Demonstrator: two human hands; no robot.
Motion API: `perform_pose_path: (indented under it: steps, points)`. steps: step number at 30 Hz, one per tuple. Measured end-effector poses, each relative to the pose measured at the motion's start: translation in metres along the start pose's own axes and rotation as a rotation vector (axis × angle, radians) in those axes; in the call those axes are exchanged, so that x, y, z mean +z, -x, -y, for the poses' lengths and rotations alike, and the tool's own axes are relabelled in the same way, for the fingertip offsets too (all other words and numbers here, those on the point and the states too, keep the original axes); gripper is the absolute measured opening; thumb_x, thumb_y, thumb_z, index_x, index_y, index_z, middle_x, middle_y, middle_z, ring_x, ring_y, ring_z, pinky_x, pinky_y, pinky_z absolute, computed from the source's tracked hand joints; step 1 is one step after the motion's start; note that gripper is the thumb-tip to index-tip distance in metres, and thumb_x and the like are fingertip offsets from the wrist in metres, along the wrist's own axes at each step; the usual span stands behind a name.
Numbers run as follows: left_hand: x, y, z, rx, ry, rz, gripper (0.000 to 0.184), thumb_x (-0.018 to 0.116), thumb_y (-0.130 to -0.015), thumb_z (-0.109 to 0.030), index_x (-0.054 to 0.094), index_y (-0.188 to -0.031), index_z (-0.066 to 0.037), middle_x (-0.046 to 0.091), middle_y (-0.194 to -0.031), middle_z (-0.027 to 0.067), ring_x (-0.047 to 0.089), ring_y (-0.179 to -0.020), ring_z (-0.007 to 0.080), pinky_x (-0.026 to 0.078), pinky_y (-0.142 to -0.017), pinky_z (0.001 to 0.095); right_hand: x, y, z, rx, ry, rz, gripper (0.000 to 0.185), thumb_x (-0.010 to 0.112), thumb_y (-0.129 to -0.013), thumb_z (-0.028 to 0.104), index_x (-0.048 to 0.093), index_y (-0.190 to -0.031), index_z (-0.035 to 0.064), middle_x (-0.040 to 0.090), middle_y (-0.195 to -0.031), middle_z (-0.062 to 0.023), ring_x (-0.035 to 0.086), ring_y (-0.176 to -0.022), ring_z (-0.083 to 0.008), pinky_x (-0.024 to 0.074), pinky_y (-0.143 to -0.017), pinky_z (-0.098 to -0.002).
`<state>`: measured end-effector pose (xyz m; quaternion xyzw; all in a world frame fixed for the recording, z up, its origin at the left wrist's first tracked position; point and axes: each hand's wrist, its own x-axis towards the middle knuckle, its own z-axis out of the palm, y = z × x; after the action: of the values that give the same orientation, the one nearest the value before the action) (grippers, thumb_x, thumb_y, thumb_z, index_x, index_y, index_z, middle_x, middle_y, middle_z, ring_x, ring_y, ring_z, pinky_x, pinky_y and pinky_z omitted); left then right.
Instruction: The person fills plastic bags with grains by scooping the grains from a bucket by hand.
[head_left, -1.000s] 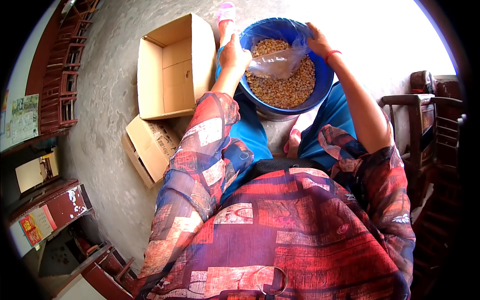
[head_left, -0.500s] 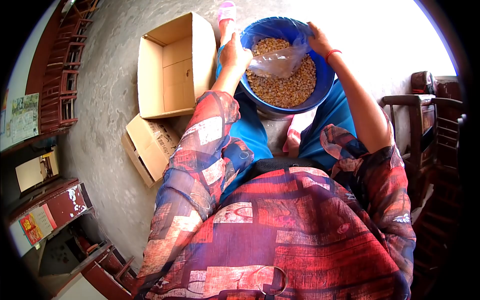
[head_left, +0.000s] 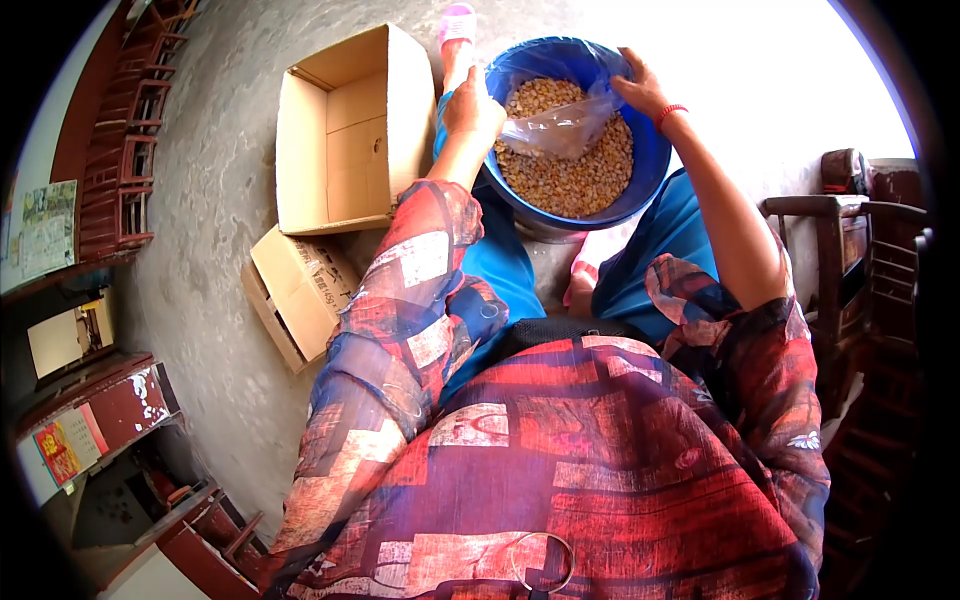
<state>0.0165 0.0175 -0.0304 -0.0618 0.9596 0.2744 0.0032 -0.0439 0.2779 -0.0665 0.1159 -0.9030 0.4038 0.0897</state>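
Observation:
A blue bucket (head_left: 652, 178) stands between my knees, holding many yellow-and-white corn kernels (head_left: 570, 185). Across its upper part stretches a clear plastic bag (head_left: 562, 130), its film reaching both sides of the rim. My left hand (head_left: 474, 112) is closed at the left rim, gripping the edge of the bag; its fingertips are partly hidden. At the upper right rim, my right hand (head_left: 642, 88), with a red bracelet at the wrist, pinches the other side of the film. Some kernels show above the bag's fold and more below it.
On the concrete floor to the left lies an open cardboard box (head_left: 355, 165), with a smaller flattened carton (head_left: 305, 290) beside it. Wooden chairs (head_left: 135, 185) line the left wall. A dark wooden chair (head_left: 840, 240) stands at the right. Pink shoes (head_left: 457, 25) are near the bucket.
My right hand has shifted very slightly down at the rim, and the bag film has moved a little with it. My left hand stays at the left rim.

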Motion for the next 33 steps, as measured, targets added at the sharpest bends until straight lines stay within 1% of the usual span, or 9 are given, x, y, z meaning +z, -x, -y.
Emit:
perform_pose_path:
  steps: [6,11,13,14,17,24,26,32,33]
  points:
    - [-0.003,-0.001,-0.001,-0.004,0.021,0.004,0.038,0.053,-0.069,-0.003,0.046,-0.107,-0.006,0.061,-0.088,0.0198,0.060,-0.085,0.0339,0.046,-0.073,0.0430,-0.024,0.001,0.061,-0.225,0.205,-0.172,0.029,0.050,-0.077,0.005,0.056,-0.105,0.0073,0.056,-0.095,-0.0113,0.055,-0.089,-0.0231,0.0446,-0.081,-0.0329]
    - [0.003,-0.002,0.001,0.018,0.013,-0.056,0.036,0.053,-0.069,-0.003,0.047,-0.104,-0.005,0.061,-0.087,0.0194,0.060,-0.085,0.0337,0.047,-0.071,0.0432,-0.008,0.016,0.145,-0.272,-0.210,0.564,0.015,0.051,-0.072,0.005,0.062,-0.083,0.0056,0.063,-0.077,-0.0107,0.061,-0.073,-0.0223,0.0472,-0.068,-0.0315]
    - [0.004,-0.003,0.002,0.013,0.014,-0.062,0.035,0.054,-0.069,-0.003,0.047,-0.103,-0.005,0.061,-0.087,0.0192,0.060,-0.085,0.0336,0.047,-0.071,0.0434,0.017,0.022,0.148,-0.252,-0.088,0.981,0.018,0.052,-0.072,0.013,0.064,-0.083,0.0047,0.064,-0.079,-0.0105,0.061,-0.075,-0.0218,0.0475,-0.068,-0.0316]
    - [0.006,-0.004,0.004,0.029,0.019,-0.068,0.034,0.054,-0.069,-0.003,0.048,-0.102,-0.005,0.061,-0.087,0.0191,0.060,-0.085,0.0335,0.047,-0.071,0.0433,0.029,0.027,0.153,-0.044,-0.017,1.202,0.022,0.051,-0.075,0.017,0.064,-0.088,0.0052,0.065,-0.083,-0.0115,0.061,-0.079,-0.0239,0.0468,-0.072,-0.0342]
    - [0.006,-0.004,0.004,0.038,0.035,-0.083,0.034,0.055,-0.068,-0.003,0.048,-0.101,-0.005,0.062,-0.086,0.0191,0.060,-0.085,0.0334,0.047,-0.071,0.0432,0.074,0.053,0.129,-0.377,0.271,1.351,0.032,0.050,-0.075,0.010,0.057,-0.107,0.0067,0.062,-0.097,-0.0147,0.057,-0.094,-0.0300,0.0430,-0.084,-0.0384]
    - [0.006,-0.003,0.004,0.058,0.034,-0.123,0.033,0.055,-0.067,-0.003,0.048,-0.099,-0.004,0.061,-0.086,0.0188,0.060,-0.085,0.0338,0.048,-0.072,0.0427,0.117,0.086,0.072,-0.357,0.701,1.562,0.046,0.054,-0.073,0.011,0.050,-0.119,0.0096,0.058,-0.107,-0.0168,0.055,-0.099,-0.0322,0.0415,-0.087,-0.0402]
    - [0.002,-0.001,0.000,0.023,0.022,-0.083,0.033,0.055,-0.067,-0.003,0.048,-0.099,-0.004,0.061,-0.086,0.0188,0.060,-0.085,0.0336,0.048,-0.072,0.0428,0.115,0.086,0.071,-0.120,0.638,1.752,0.042,0.053,-0.075,0.015,0.053,-0.116,0.0073,0.058,-0.109,-0.0161,0.055,-0.098,-0.0302,0.0420,-0.085,-0.0392]
    - [0.005,-0.003,0.003,0.025,0.022,-0.090,0.033,0.056,-0.067,-0.004,0.048,-0.100,-0.005,0.061,-0.086,0.0180,0.060,-0.085,0.0332,0.048,-0.071,0.0435,0.083,0.080,0.071,0.134,0.903,1.804,0.036,0.052,-0.077,0.025,0.061,-0.103,0.0023,0.058,-0.108,-0.0141,0.056,-0.096,-0.0282,0.0429,-0.083,-0.0389]
    - [0.006,-0.004,0.003,0.027,0.023,-0.090,0.034,0.056,-0.067,-0.004,0.048,-0.100,-0.005,0.061,-0.086,0.0179,0.060,-0.085,0.0331,0.048,-0.071,0.0436,0.087,0.080,0.056,0.104,0.870,1.815,0.038,0.051,-0.076,0.022,0.058,-0.108,0.0025,0.060,-0.104,-0.0137,0.059,-0.086,-0.0274,0.0469,-0.074,-0.0387]
